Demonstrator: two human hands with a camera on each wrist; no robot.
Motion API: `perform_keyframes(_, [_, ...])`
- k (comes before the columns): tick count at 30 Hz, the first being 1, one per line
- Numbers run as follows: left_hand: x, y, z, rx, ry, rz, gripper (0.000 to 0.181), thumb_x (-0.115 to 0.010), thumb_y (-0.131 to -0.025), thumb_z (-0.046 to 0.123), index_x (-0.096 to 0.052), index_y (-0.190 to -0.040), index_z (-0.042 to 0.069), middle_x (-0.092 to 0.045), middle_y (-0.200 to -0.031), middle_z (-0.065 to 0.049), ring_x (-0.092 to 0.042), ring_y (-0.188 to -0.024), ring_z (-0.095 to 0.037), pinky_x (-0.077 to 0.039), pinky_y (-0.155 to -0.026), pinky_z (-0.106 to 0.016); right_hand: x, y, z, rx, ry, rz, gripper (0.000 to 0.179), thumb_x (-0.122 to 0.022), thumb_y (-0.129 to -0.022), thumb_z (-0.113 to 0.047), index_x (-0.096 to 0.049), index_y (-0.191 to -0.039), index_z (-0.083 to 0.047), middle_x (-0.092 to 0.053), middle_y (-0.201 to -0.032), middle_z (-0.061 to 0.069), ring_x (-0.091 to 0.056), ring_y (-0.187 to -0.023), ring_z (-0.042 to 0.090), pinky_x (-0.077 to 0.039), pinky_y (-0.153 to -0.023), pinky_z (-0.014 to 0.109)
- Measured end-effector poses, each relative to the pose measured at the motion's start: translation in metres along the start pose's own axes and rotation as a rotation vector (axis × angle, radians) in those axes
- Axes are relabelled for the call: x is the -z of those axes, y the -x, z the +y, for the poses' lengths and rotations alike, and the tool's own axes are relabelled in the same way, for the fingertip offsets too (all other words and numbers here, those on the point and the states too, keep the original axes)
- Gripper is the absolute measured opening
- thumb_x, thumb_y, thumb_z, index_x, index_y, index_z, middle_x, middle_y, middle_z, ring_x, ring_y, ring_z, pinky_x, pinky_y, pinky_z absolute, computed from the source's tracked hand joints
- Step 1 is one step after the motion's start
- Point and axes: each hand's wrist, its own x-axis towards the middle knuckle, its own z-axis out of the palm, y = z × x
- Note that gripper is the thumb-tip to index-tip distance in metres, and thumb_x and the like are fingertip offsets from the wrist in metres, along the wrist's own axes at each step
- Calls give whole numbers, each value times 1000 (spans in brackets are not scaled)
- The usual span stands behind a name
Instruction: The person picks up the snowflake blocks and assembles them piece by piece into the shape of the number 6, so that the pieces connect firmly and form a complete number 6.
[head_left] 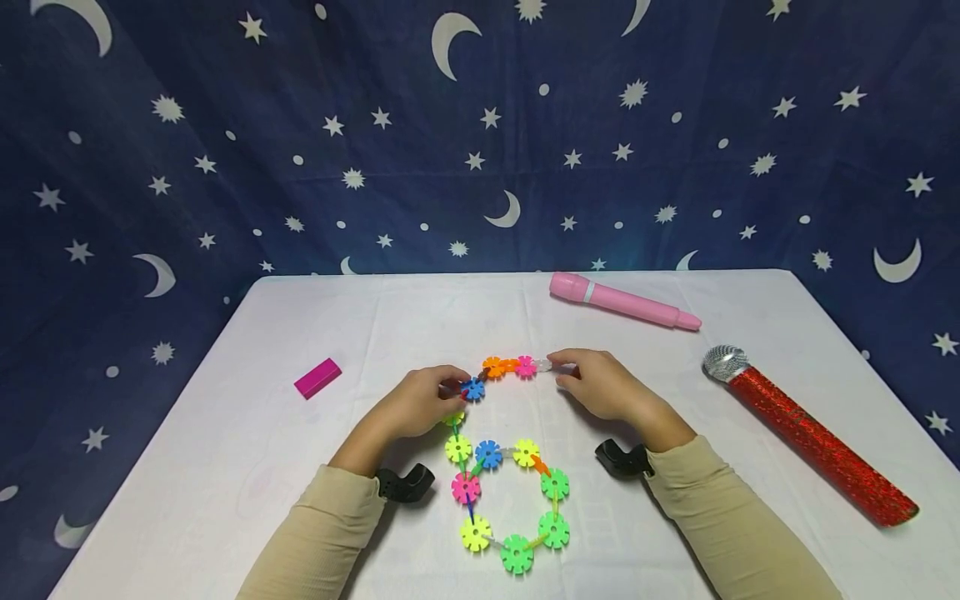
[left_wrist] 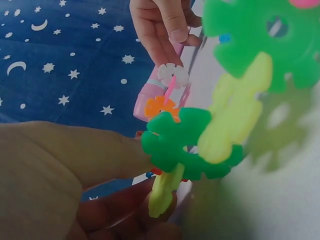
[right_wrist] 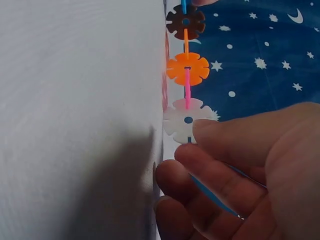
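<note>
A chain of colourful plastic snowflake discs (head_left: 517, 554) forms a ring on the table, and a tail runs up from its left side and bends right. My left hand (head_left: 423, 400) pinches the tail near a blue disc (head_left: 473, 389); red shows at its fingertips. In the left wrist view, a green disc (left_wrist: 175, 142) stands in front of the thumb and partly hides the grip. At the tail's far end my right hand (head_left: 600, 383) pinches a whitish clear disc (right_wrist: 187, 120) between thumb and finger. Orange (right_wrist: 188, 69) and dark brown (right_wrist: 185, 22) discs follow it along the chain.
A pink toy microphone (head_left: 626, 302) lies at the back right. On the right is a red glittery microphone (head_left: 821, 446) with a silver head. A magenta block (head_left: 318, 378) sits to the left on the white table (head_left: 202, 467). Behind hangs a dark blue star-patterned cloth (head_left: 405, 217).
</note>
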Motion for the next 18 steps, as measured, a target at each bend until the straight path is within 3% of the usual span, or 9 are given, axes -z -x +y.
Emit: perform_keyframes(18, [2,2,4,20,-14,-5,32,-70,-94,13,-67,-125,8,-68,-109,-4,-64,-103,-22,-50,-93,-42,1,2,-2,31,-32,-12,39,-63,-96,-10,-62,-133,1,-69,-120,11,-65,-99,25,-50,-91,47])
